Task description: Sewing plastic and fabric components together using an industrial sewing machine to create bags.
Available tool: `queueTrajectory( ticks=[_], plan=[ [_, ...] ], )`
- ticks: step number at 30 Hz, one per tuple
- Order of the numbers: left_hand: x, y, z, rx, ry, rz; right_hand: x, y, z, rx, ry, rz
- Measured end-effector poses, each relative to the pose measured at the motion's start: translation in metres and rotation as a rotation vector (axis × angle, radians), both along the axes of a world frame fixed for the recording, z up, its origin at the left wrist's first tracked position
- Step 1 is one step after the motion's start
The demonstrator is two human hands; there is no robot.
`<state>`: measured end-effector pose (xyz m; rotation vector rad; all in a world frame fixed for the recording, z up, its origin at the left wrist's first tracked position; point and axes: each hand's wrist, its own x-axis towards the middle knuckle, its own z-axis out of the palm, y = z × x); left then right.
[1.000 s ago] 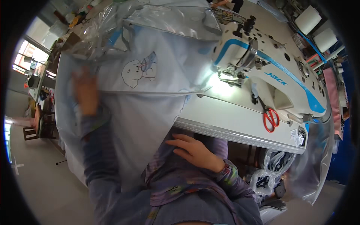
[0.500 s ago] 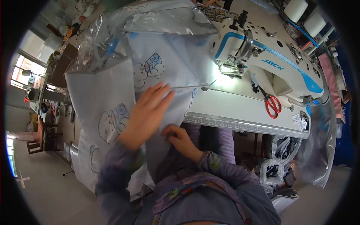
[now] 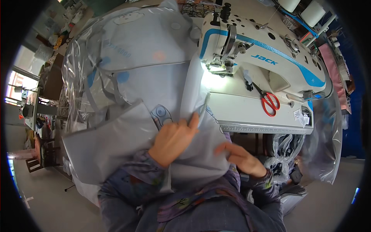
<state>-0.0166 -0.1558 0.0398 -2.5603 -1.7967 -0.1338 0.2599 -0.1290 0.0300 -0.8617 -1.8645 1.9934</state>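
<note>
A large pale grey sheet (image 3: 154, 81), smooth and slightly shiny with printed cartoon figures, spreads over the table left of the sewing machine (image 3: 266, 58) and down over my lap. My left hand (image 3: 174, 141) lies on it, index finger stretched along a narrow folded edge (image 3: 206, 103) that runs up toward the lit needle area. Its other fingers curl in against the material; the thumb is hidden. Beside the sheet's lower right edge is my right hand (image 3: 245, 159), its fingers blurred by motion; whether they grip the material cannot be made out.
Red-handled scissors (image 3: 269, 103) lie on the machine bed, above a metal ruler strip (image 3: 262, 127) along the front edge. Clear plastic (image 3: 75, 77) bunches at the left. White thread cones (image 3: 312, 15) stand at the back right. A tied clear bag (image 3: 280, 170) hangs below the table.
My left hand has moved right, from lying flat to curled with its index finger on the folded edge. My right hand has moved right, and the sheet has shifted and turned near the needle.
</note>
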Motion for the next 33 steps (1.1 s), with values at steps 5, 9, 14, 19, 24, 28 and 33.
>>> queueTrajectory(
  ticks=[5, 9, 14, 19, 24, 28, 33],
  plan=[
    [0.014, -0.006, -0.012, 0.021, 0.006, 0.074, -0.038, 0.052, -0.01, 0.067, -0.058, -0.333],
    [0.015, 0.0, -0.009, 0.09, -0.065, 0.02, -0.076, 0.082, -0.032, 0.847, -0.267, -0.335],
    [0.021, 0.001, -0.01, -0.017, -0.106, 0.074, -0.084, 0.089, -0.041, 0.663, -0.287, -0.202],
    [0.028, 0.012, -0.008, -0.058, -0.139, 0.092, -0.079, 0.112, -0.023, 0.473, -0.336, -0.094],
    [0.036, 0.031, -0.005, -0.071, -0.163, 0.124, -0.07, 0.139, -0.021, 0.343, -0.308, -0.04],
    [0.04, 0.045, -0.009, -0.046, -0.167, 0.134, -0.072, 0.154, -0.018, 0.353, -0.326, -0.046],
    [0.042, 0.062, -0.003, 0.036, -0.14, 0.129, -0.074, 0.174, -0.02, 0.313, -0.333, -0.034]
  ],
)
